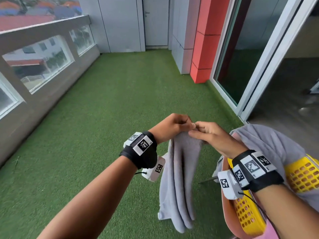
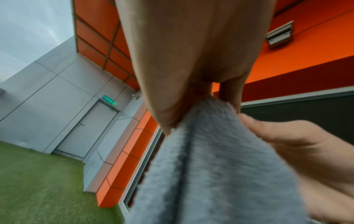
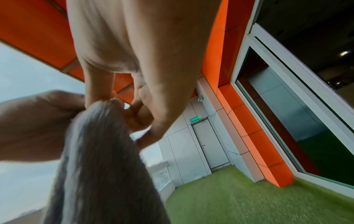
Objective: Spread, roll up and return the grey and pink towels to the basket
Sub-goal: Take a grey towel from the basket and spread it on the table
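A grey towel hangs folded in front of me above the green turf. My left hand pinches its top edge between thumb and fingers, as the left wrist view shows with the left hand on the grey towel. My right hand meets it and pinches the same top edge; the right wrist view shows the right hand on the grey towel. A yellow basket stands at my right. A second grey cloth and a pink towel are draped over it.
Green artificial turf covers the balcony floor. A low grey wall with glass panes runs along the left. An orange column and sliding glass doors line the right. A grey door closes the far end.
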